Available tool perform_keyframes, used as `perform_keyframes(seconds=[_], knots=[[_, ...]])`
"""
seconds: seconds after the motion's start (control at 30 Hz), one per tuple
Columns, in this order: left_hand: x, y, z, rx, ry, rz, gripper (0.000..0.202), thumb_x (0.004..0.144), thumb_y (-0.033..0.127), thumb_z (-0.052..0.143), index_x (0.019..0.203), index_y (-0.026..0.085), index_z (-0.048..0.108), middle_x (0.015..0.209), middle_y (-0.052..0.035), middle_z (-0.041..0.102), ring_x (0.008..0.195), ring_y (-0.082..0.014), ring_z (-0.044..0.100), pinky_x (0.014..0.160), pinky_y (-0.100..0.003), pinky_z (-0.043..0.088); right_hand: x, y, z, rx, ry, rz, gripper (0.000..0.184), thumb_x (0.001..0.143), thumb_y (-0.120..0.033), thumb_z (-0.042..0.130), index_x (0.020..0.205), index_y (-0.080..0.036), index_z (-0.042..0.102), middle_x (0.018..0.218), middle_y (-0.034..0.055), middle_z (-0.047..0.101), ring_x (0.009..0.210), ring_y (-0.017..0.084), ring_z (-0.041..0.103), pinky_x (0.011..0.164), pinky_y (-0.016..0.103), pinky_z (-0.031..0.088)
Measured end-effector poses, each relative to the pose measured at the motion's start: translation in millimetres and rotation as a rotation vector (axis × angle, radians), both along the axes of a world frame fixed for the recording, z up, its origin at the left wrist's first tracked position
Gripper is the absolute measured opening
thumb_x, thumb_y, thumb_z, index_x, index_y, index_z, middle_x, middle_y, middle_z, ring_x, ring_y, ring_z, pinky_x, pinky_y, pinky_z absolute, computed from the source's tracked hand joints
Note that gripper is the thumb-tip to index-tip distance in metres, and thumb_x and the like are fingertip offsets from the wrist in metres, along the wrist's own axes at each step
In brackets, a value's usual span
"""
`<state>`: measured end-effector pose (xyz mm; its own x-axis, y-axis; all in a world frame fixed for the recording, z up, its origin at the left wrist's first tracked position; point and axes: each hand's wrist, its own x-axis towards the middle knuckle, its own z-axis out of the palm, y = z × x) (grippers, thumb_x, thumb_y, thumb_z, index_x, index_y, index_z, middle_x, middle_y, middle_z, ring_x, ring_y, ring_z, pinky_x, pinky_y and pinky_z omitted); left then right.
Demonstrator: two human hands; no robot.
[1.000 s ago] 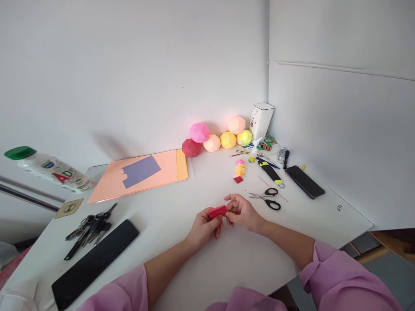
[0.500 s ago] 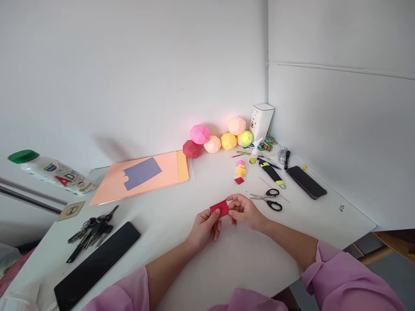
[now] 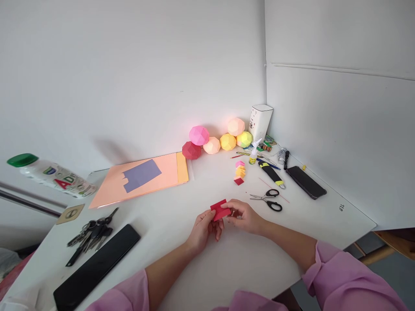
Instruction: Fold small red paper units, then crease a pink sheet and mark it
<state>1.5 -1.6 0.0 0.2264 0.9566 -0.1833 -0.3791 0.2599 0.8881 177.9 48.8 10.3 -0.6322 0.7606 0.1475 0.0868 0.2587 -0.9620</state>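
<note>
A small red piece of paper (image 3: 219,212) with a crease across it is held above the white table. My left hand (image 3: 202,228) pinches its left side between thumb and fingers. At the right end, my right hand (image 3: 247,217) grips the paper, one fingertip lying on its upper face. Just beyond the hands is a row of small folded papers in pink, orange and yellow (image 3: 240,170), with a red one (image 3: 239,182) nearest me. Black-handled scissors (image 3: 271,200) lie to the right of my right hand, slightly spread.
Faceted paper balls (image 3: 228,141) stand along the wall beside a glue bottle (image 3: 253,157), a utility knife (image 3: 271,174) and a dark phone (image 3: 306,182). At left are peach sheets (image 3: 106,185), keys (image 3: 94,233), a black slab-like object (image 3: 97,268) and a green-capped bottle (image 3: 61,177).
My right fingers have shifted left onto the red paper's face, and the paper has turned so its crease shows. The left hand keeps its pinch.
</note>
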Motion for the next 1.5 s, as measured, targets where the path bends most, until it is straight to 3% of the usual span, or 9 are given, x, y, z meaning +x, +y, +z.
perform_keyframes(seconds=[0.1,0.23,0.3,0.43,0.53,0.67,1.1,1.3,1.5], knots=[[-1,0,-0.7,0.006,0.036,-0.048,0.037,0.085,0.045,0.049,0.069,0.013,0.055,0.061,-0.0019,0.058,0.039,-0.0097,0.05,0.039,-0.024,0.039,0,1,1.8,0.107,0.044,-0.045,0.014,0.081,-0.029,0.062,0.092,-0.022,0.066,0.106,0.0066,0.051,0.087,0.016,0.055,0.069,0.03,0.049],[1,-4,3.3,0.013,0.129,-0.016,0.034,0.082,0.045,0.057,0.102,0.018,0.055,0.082,-0.0023,0.06,0.058,-0.0121,0.057,0.047,-0.025,0.046,0,0,8.5,0.083,0.06,-0.059,0.011,0.08,-0.03,0.064,0.08,-0.019,0.065,0.115,0.0077,0.049,0.088,0.015,0.057,0.074,0.032,0.049],[2,-6,5.4,0.04,0.18,0.009,0.042,0.08,0.048,0.059,0.113,0.023,0.05,0.094,-0.0016,0.058,0.057,-0.0094,0.054,0.047,-0.024,0.045,-1,0,10.6,0.035,0.044,-0.046,0.011,0.08,-0.029,0.063,0.08,-0.018,0.064,0.105,0.007,0.055,0.083,0.015,0.057,0.071,0.03,0.048],[2,-8,6.3,0.031,0.275,-0.059,0.039,0.08,0.056,0.055,0.094,0.019,0.055,0.066,0.0055,0.05,0.042,-0.0038,0.034,0.04,-0.02,0.03,-2,-2,11.2,-0.049,-0.045,-0.061,0.012,0.08,-0.029,0.063,0.078,-0.017,0.064,0.077,0.002,0.061,0.069,0.013,0.055,0.063,0.027,0.044],[1,-8,5.0,0.006,0.295,-0.111,0.042,0.081,0.059,0.052,0.081,0.017,0.055,0.051,0.0075,0.042,0.041,-0.005,0.03,0.041,-0.02,0.023,-3,-4,12.2,-0.099,-0.05,-0.081,0.012,0.078,-0.029,0.066,0.082,-0.017,0.066,0.077,0.0013,0.063,0.067,0.012,0.054,0.061,0.026,0.043],[0,-6,3.4,0.004,0.243,-0.145,0.038,0.082,0.055,0.054,0.082,0.017,0.053,0.067,0.0023,0.057,0.043,-0.0042,0.036,0.043,-0.02,0.026,-2,-5,14.1,-0.14,-0.04,-0.079,0.017,0.077,-0.031,0.067,0.085,-0.017,0.067,0.078,0.0015,0.064,0.067,0.012,0.055,0.062,0.026,0.044],[-1,-4,6.4,0.018,0.082,-0.046,0.039,0.076,0.041,0.068,0.101,0.02,0.048,0.086,-0.0012,0.057,0.065,-0.01,0.054,0.046,-0.019,0.037,-2,-2,2.0,-0.221,-0.075,-0.107,0.035,0.071,-0.032,0.072,0.101,-0.019,0.061,0.072,-0.0026,0.057,0.064,0.012,0.053,0.063,0.027,0.044],[2,-9,-0.1,0.088,0.106,0.015,0.035,0.081,0.039,0.064,0.103,0.026,0.04,0.084,0.0022,0.055,0.066,-0.0101,0.052,0.05,-0.02,0.041,1,3,2.6,-0.289,-0.151,-0.025,0.023,0.072,-0.038,0.07,0.08,-0.017,0.066,0.074,0.0008,0.062,0.067,0.013,0.054,0.062,0.027,0.042],[1,-11,0.7,0.131,0.232,-0.041,0.032,0.083,0.042,0.059,0.11,0.025,0.058,0.098,-0.0043,0.054,0.08,-0.0151,0.052,0.063,-0.026,0.047,3,9,4.9,-0.328,-0.167,0.031,0.022,0.07,-0.036,0.07,0.072,-0.016,0.062,0.067,-0.002,0.057,0.06,0.011,0.049,0.057,0.025,0.038]])
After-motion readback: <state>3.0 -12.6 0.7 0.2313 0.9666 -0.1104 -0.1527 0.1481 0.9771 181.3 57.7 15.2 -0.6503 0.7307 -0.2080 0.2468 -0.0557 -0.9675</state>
